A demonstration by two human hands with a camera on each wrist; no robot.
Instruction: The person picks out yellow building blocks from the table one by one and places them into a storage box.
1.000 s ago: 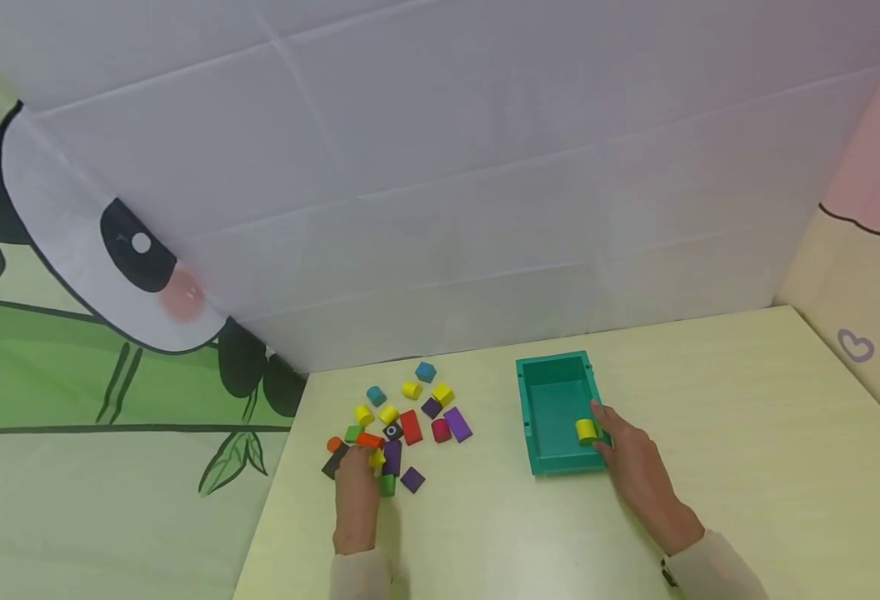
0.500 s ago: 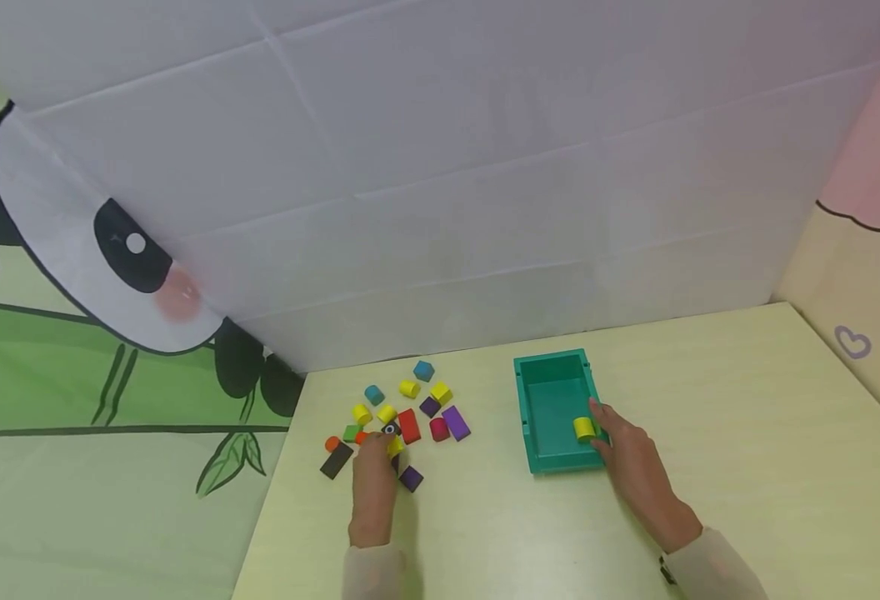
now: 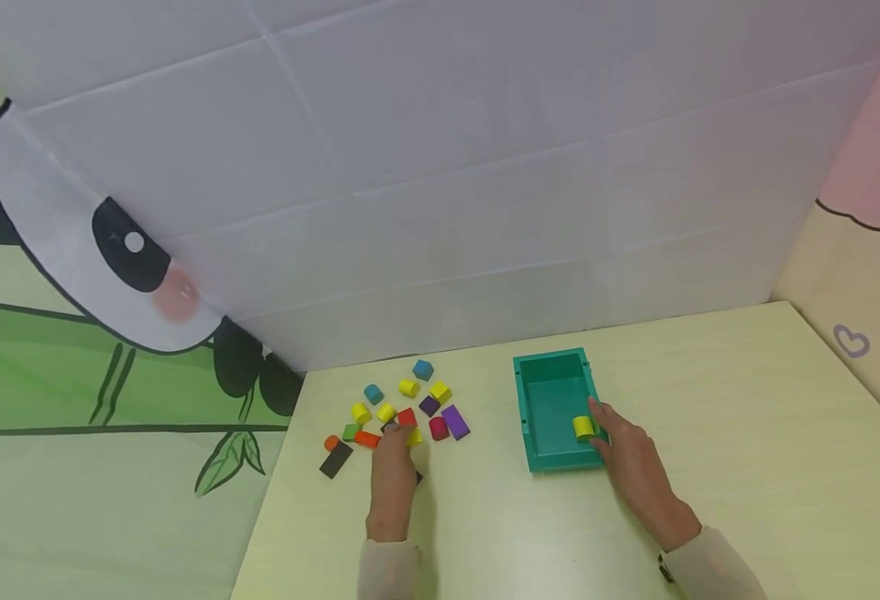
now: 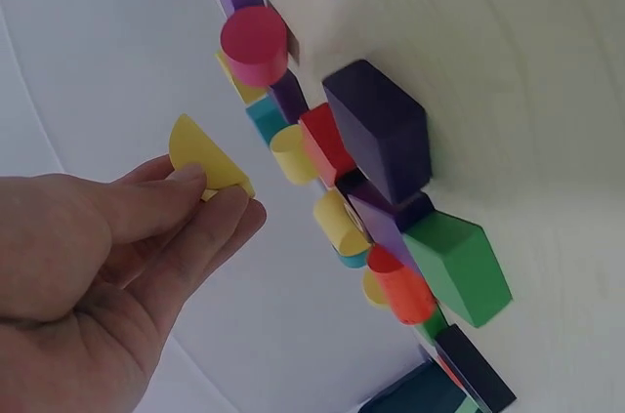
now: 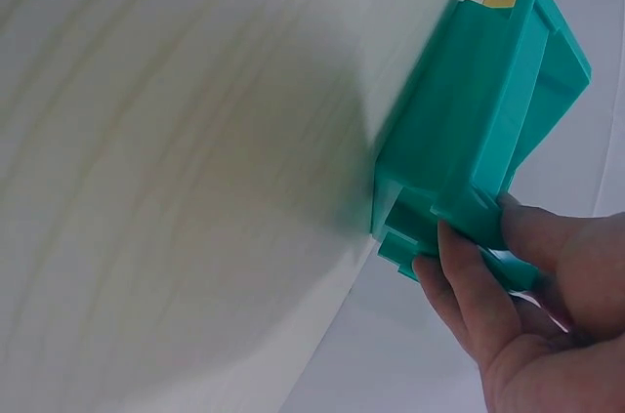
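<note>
Between thumb and fingers, my left hand [image 3: 393,479] pinches a small yellow block with a curved edge [image 4: 205,154], raised over the near side of a group of coloured blocks. My right hand [image 3: 638,467] grips the right wall of a teal plastic box [image 3: 554,465]; in the right wrist view the thumb is at its rim and the fingers lie against the outer side. One yellow cylinder [image 3: 583,428] is inside the box, near the right hand. Under the left hand, a green block [image 4: 459,267] and a dark purple block [image 4: 379,130] are mostly covered in the head view.
The group holds several cylinders and blocks, among them a red cylinder [image 3: 439,429], a purple block [image 3: 455,422], a black block [image 3: 337,459] and a blue block [image 3: 422,370]. A pale wood table [image 3: 515,533] bears everything, with a fabric backdrop [image 3: 440,275] along its far edge.
My left hand has moved right across the near side of the blocks, carrying the yellow block and uncovering the black and orange ones. The right hand has stayed on the box.
</note>
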